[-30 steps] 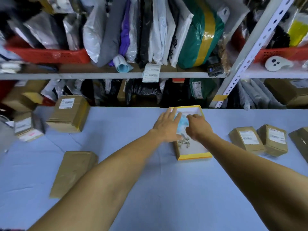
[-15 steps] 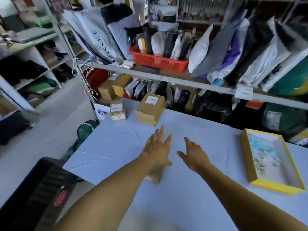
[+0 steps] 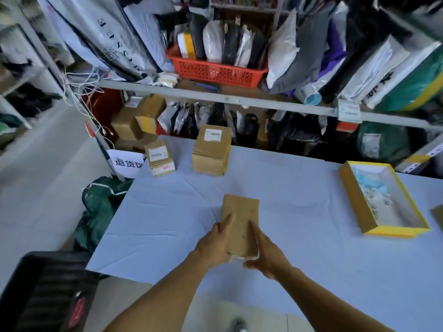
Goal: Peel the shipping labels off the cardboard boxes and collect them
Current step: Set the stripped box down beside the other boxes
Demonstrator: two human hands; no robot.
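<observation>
A flat brown cardboard box (image 3: 241,221) lies lengthwise on the pale blue table (image 3: 167,212), its top face plain with no label showing. My left hand (image 3: 213,243) grips its near left edge and my right hand (image 3: 266,255) grips its near right corner. Farther back stand two cardboard boxes with white shipping labels: a small one (image 3: 159,157) and a taller one (image 3: 212,149). A yellow-rimmed tray (image 3: 357,200) at the right holds peeled labels.
Metal shelving (image 3: 227,98) behind the table carries a red basket (image 3: 215,71) and many mailer bags. A black crate (image 3: 48,291) sits on the floor at lower left, with a green bag (image 3: 100,204) by the table's left edge.
The view swung left, away from the yellow tray. Both hands left the tray, crossed to the flat brown box and took hold of its near end.
</observation>
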